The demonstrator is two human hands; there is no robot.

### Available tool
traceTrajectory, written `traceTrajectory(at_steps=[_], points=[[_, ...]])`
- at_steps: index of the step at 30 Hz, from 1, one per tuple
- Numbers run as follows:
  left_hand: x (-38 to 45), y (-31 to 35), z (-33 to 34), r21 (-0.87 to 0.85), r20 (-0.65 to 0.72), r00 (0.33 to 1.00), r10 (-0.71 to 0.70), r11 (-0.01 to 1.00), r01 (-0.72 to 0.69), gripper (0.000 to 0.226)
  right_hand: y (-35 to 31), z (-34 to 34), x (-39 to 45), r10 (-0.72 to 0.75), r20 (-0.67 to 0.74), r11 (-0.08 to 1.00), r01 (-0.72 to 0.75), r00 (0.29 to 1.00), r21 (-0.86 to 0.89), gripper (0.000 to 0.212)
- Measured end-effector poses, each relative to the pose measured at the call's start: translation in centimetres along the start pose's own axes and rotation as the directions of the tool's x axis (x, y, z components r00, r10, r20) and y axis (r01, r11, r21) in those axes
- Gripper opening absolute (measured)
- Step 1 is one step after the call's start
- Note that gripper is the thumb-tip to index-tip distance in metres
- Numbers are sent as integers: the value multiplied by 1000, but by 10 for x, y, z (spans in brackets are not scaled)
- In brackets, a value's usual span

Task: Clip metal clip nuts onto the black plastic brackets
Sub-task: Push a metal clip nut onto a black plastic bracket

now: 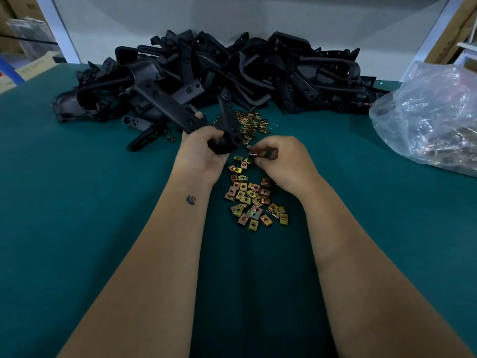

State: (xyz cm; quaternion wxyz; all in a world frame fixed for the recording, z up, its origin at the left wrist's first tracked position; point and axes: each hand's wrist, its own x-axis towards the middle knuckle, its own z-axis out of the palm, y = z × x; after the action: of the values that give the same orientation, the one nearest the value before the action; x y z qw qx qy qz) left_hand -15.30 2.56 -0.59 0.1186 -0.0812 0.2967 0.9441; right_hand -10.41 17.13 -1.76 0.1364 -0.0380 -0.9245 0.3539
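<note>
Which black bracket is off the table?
The black bracket gripped in the left hand; it is lifted above the green table, while the other brackets lie piled behind.

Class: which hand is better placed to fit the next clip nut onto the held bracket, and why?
Right. The right hand already pinches a clip nut beside the bracket, which the left hand grips.

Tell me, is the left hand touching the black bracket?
Touching. The head view shows the left hand with its fingers curled round the black bracket, holding it above the green table.
</note>
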Motion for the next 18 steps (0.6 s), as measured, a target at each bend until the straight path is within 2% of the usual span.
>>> traceTrajectory(at_steps=[3, 5, 9, 13, 18], points=[[-2, -1, 2, 68, 56, 998, -29, 997, 25, 43, -6, 1, -2, 16, -132, 983, 8, 991, 182, 23], [-4, -1, 3, 130, 70, 996, -56, 990, 47, 57, -11, 1, -2, 75, -233, 918, 24, 970, 396, 26], [-6, 0, 4, 148, 92, 994, -65, 988, 51, 65, -18, 3, -3, 167, -246, 745, 41, 955, 665, 32], [-9, -1, 5, 163, 101, 993, -66, 985, 49, 64, -18, 3, -2, 231, -221, 648, 20, 948, 761, 27], [-9, -2, 5, 209, 107, 990, -93, 975, 69, 65, -17, 2, 0, 270, -225, 587, 25, 936, 809, 23]])
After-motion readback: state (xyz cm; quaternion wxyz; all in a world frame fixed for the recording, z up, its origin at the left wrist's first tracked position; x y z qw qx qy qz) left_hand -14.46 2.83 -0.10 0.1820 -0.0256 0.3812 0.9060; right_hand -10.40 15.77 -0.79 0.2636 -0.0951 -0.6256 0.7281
